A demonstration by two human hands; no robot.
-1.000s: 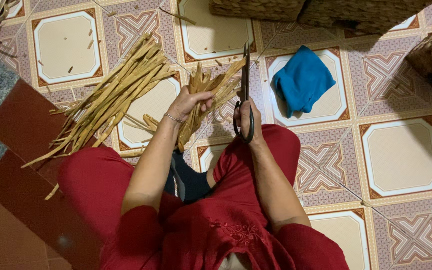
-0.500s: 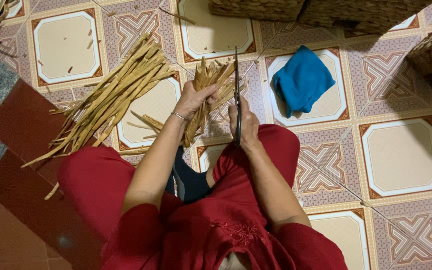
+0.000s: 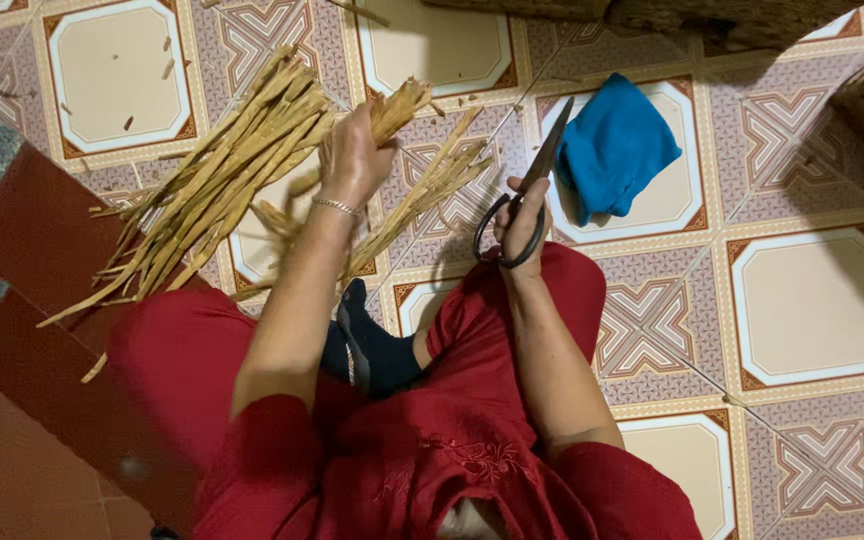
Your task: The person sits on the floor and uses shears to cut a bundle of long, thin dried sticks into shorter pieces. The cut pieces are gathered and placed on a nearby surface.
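I sit on a patterned tile floor in red clothes. My left hand (image 3: 352, 160) grips a bundle of dried tan strips (image 3: 397, 110), lifted above the floor. A second loose bunch of strips (image 3: 432, 190) lies on the tiles just to its right. My right hand (image 3: 522, 215) holds black scissors (image 3: 532, 190) by the handles, blades closed and pointing up toward a blue cloth (image 3: 612, 150). The scissors are apart from the strips.
A long pile of dried strips (image 3: 212, 180) lies at the left, across the tiles and a red step (image 3: 32, 230). Woven baskets (image 3: 712, 15) stand along the top edge and top right. Small scraps litter the floor.
My left hand has lifted a bundle of strips up and to the left. My right hand with the scissors has drawn back to the right, away from the strips.
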